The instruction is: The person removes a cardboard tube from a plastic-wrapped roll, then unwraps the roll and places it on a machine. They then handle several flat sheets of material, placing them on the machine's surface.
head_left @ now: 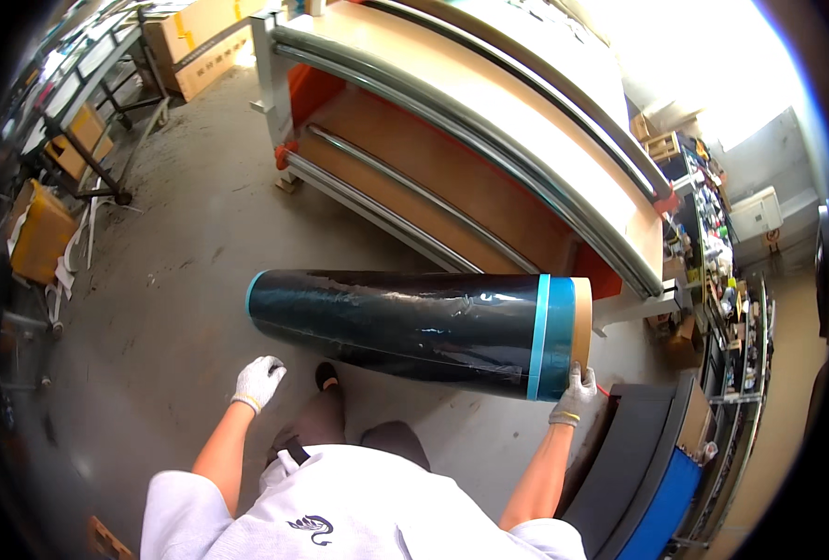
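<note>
A large roll of glossy black film lies crosswise in front of me, with light-blue bands near both ends. At its right end are a teal section and a tan cardboard-coloured rim. My right hand, in a whitish knit glove, grips that rim with its fingertips; part of the grip is hidden. Below the roll's left end, apart from it, my left hand is held in a matching glove. Its fingers are curled in, and nothing shows in them.
Beyond the roll stands a long machine with steel rollers and wooden panels. A dark grey and blue unit is close by my right arm. Cluttered shelves line the right. Cardboard boxes and a black-framed rack are at the left.
</note>
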Action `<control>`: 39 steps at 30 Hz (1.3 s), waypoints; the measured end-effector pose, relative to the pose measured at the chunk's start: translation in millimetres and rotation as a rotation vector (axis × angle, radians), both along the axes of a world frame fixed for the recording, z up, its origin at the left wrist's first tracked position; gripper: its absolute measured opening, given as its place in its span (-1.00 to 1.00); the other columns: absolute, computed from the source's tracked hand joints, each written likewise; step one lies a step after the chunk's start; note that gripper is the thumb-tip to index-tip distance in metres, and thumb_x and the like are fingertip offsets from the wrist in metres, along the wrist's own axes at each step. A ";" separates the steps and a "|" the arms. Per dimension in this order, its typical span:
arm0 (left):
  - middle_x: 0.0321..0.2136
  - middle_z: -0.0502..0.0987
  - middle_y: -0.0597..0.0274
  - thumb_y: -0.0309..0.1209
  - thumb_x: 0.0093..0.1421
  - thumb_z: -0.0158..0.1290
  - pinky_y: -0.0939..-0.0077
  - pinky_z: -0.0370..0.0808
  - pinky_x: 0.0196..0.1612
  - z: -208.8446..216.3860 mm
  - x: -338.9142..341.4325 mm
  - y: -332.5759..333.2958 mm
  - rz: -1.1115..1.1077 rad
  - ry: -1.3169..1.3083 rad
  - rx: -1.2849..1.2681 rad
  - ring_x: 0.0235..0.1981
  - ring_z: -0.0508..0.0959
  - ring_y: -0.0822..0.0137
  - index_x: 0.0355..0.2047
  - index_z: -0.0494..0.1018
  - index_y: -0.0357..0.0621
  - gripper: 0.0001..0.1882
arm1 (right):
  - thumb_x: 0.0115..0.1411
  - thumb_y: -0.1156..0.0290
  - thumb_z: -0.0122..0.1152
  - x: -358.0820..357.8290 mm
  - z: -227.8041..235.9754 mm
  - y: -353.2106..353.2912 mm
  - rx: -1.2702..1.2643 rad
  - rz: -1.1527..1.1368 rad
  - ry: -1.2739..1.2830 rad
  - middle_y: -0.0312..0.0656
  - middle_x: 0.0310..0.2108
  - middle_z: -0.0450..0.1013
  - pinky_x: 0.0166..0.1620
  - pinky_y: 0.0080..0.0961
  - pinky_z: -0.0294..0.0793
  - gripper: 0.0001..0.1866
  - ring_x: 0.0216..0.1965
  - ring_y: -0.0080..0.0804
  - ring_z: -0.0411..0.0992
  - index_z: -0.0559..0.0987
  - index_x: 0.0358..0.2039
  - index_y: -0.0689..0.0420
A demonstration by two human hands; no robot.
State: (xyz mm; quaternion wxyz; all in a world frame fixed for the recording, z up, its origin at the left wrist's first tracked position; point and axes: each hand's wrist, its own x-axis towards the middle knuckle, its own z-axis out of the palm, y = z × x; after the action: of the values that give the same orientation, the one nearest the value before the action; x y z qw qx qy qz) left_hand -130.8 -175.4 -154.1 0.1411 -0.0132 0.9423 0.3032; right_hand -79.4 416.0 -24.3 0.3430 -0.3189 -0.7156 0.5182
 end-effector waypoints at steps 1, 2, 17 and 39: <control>-0.29 0.60 0.05 -0.18 0.17 0.13 0.16 0.51 -0.12 -10.6 -22.8 2.3 -0.028 -0.009 0.006 -0.23 0.59 0.00 -0.30 0.57 -0.07 -0.75 | 0.26 0.49 0.20 -9.7 -7.0 8.2 -0.009 -0.002 -0.015 -0.39 -0.46 0.41 -0.36 -0.65 0.31 -0.88 -0.45 -0.67 0.28 0.55 -0.40 0.25; -0.28 0.60 0.04 -0.16 0.17 0.13 0.15 0.51 -0.11 -19.6 -39.9 4.5 -0.060 -0.027 0.012 -0.22 0.58 -0.02 -0.30 0.57 -0.08 -0.74 | 0.27 0.48 0.20 -17.8 -11.3 15.6 -0.017 -0.007 -0.039 -0.39 -0.46 0.42 -0.37 -0.64 0.32 -0.87 -0.45 -0.68 0.28 0.55 -0.41 0.25; -0.09 0.57 -0.13 -0.12 0.19 0.07 0.19 0.44 0.06 -184.7 -97.6 137.6 0.395 -0.512 0.129 0.00 0.52 -0.09 -0.06 0.54 -0.20 -0.55 | 0.21 0.39 0.30 -192.3 -177.2 206.1 -0.387 0.018 -0.226 -0.21 -0.19 0.53 -0.12 -0.51 0.49 -0.69 -0.23 -0.43 0.48 0.54 -0.11 0.33; 0.18 0.31 -0.34 0.16 0.15 0.08 0.10 0.30 0.24 -474.5 -176.7 -117.7 1.183 -0.447 -0.078 0.20 0.35 -0.22 0.39 -0.02 -0.16 -0.01 | 0.29 -0.14 0.05 -297.2 -210.7 266.7 -0.309 0.081 -0.323 -0.02 0.31 0.19 0.36 -0.14 0.03 -0.21 0.31 -0.05 0.14 0.23 0.32 0.20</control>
State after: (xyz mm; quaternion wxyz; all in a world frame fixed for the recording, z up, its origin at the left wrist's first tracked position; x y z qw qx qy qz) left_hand -307.4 -293.1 -628.6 0.1425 -0.5998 0.7338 0.2853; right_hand -376.7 682.7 -235.0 0.1500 -0.4174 -0.6857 0.5772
